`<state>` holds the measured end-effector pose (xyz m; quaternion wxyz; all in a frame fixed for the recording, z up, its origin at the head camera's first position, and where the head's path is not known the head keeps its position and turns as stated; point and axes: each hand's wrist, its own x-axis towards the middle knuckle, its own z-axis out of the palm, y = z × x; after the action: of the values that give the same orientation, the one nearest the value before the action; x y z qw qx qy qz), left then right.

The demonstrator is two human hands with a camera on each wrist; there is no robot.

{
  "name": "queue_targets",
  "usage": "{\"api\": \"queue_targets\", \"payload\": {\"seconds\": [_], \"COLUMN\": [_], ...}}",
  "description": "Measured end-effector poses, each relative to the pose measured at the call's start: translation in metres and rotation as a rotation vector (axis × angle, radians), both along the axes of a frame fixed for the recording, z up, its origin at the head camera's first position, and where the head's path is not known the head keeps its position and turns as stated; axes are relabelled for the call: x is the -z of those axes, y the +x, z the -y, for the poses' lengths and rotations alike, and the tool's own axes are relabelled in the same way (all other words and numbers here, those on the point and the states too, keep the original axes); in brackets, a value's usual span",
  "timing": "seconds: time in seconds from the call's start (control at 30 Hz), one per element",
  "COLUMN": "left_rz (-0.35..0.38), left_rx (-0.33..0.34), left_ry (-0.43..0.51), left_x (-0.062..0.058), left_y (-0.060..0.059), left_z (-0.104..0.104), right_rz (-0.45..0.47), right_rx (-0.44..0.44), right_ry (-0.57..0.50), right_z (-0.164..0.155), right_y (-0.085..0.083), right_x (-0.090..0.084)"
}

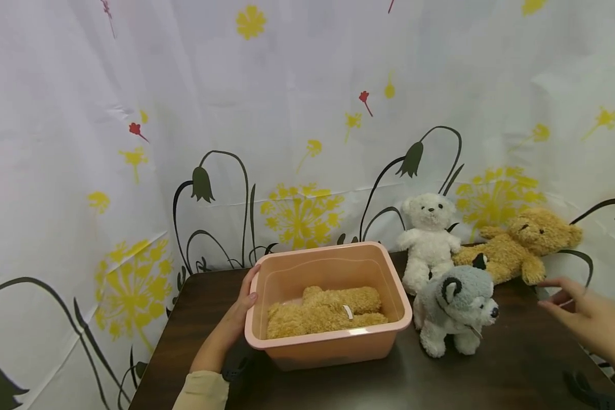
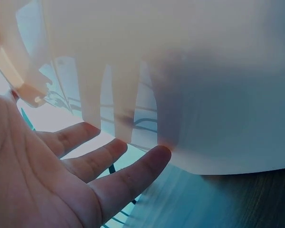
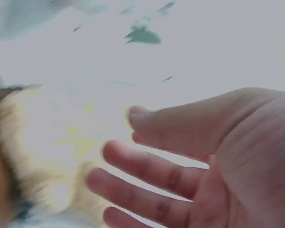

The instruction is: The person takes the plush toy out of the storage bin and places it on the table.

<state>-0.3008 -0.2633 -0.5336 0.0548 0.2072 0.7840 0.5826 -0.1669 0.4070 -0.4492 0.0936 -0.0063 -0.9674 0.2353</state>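
At the left side of a pink plastic bin (image 1: 333,348), my left hand (image 1: 233,322) holds the rim, thumb over the edge and fingers against the outer wall. The left wrist view shows the fingertips (image 2: 156,159) touching that wall. Inside the bin lies a golden-brown plush toy (image 1: 323,313) with a white tag. My right hand (image 1: 589,322) is in the air at the right, fingers apart and holding nothing. Nearest to it is a golden-brown teddy bear (image 1: 512,250), leaning back at the table's rear.
A white teddy bear (image 1: 429,242) sits upright behind the bin's right corner. In front of it a grey-and-white plush husky (image 1: 453,310) stands close to the bin, facing right. The dark wooden table (image 1: 512,370) backs onto a flower-printed curtain (image 1: 297,142).
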Motion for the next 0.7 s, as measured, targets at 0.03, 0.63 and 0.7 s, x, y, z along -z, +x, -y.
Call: {"api": "queue_targets", "payload": {"seconds": [0.03, 0.63, 0.7], "left_rz": [0.0, -0.005, -0.001], "left_rx": [-0.002, -0.001, 0.002], "left_ry": [0.007, -0.003, -0.001], "left_x": [0.001, 0.0, 0.001], "left_y": [0.0, 0.0, 0.0], "left_z": [0.001, -0.003, -0.004], "right_rz": [-0.062, -0.515, -0.528], "right_rx": [0.017, -0.27, -0.316], "right_ry": [-0.003, -0.37, -0.397], "right_z": [0.006, 0.199, 0.223], "right_y": [0.001, -0.069, -0.083], "right_x": [-0.014, -0.168, -0.167]}}
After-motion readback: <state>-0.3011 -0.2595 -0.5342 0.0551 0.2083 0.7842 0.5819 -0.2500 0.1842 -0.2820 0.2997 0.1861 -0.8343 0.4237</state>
